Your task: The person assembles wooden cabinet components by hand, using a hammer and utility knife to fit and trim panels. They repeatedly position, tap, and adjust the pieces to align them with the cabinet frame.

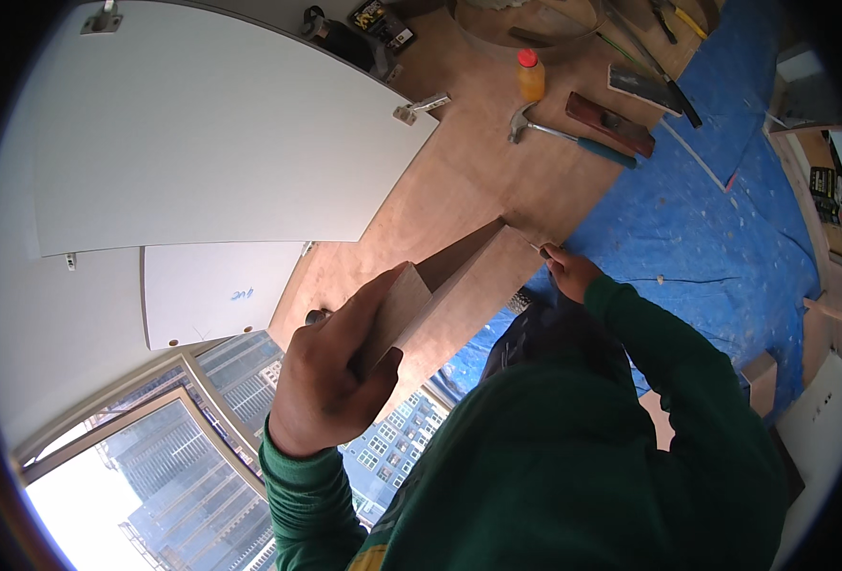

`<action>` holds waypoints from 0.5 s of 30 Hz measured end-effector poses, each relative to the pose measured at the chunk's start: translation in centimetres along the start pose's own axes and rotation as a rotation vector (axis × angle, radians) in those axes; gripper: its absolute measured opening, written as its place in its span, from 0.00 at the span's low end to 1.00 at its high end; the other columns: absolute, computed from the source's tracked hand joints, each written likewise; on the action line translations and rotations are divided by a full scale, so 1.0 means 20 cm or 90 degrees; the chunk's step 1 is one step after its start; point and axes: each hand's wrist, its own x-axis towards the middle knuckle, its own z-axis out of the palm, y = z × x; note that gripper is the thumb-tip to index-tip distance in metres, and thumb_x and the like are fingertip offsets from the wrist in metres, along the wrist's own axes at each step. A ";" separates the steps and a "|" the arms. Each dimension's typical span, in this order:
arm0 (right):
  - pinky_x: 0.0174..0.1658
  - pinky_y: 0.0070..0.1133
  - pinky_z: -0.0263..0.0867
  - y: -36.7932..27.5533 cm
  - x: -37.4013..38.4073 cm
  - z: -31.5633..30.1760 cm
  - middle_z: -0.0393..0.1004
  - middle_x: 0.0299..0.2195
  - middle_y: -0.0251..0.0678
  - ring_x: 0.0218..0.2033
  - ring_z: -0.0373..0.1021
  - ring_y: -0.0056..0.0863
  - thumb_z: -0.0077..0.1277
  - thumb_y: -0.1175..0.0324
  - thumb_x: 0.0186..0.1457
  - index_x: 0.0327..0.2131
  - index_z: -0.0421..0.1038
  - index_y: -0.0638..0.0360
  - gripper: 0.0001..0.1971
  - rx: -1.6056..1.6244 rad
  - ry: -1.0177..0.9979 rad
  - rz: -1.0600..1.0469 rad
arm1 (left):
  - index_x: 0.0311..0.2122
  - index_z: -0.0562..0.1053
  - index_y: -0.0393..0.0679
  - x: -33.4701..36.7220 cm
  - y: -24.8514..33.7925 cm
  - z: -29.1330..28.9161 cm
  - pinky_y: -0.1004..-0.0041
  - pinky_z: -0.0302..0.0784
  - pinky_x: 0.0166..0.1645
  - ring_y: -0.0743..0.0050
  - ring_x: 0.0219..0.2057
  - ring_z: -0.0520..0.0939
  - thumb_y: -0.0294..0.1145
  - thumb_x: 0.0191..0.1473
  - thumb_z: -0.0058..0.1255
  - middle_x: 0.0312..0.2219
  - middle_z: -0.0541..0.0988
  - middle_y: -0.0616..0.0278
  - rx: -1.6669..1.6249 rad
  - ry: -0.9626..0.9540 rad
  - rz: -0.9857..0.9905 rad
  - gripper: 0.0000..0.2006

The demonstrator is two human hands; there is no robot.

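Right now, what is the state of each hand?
Left hand: closed, gripping the near end of the wooden board.
Right hand: closed at the board's far corner, pinching something small.

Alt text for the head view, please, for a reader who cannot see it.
The left hand grips the near end of a wooden board while the right hand pinches something small at its far corner. Beyond lie white panels, a hammer and a blue tarp.
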 end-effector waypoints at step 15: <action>0.48 0.41 0.71 -0.24 0.45 -0.16 0.74 0.45 0.42 0.47 0.72 0.45 0.56 0.58 0.64 0.50 0.71 0.58 0.17 -0.360 0.206 -0.084 | 0.64 0.68 0.33 0.01 -0.01 -0.01 0.69 0.75 0.28 0.60 0.20 0.83 0.17 0.47 0.58 0.23 0.79 0.50 -0.029 0.002 -0.001 0.35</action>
